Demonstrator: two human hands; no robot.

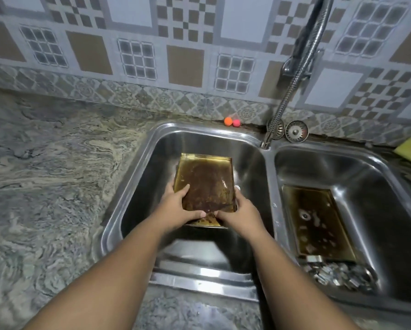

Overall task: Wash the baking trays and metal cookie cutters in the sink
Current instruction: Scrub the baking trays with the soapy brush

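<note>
Washing is barely beginning: the left hand [179, 207] and right hand [239, 211], fingers curled, are gripping a stained baking tray [205, 179] in the left basin [149, 148], while at 3 o'clock another dirty tray [318, 225] and the cookie cutters [337, 275] are waiting.

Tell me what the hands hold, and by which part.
The left hand and right hand grip the stained baking tray by its near end.

A gold baking tray [205, 184] shows dark brown scorching against the silver sink [199, 129]; the counter [44, 163] swirls grey and cream beneath brown-and-white chequered wall tiles [185, 20].
</note>
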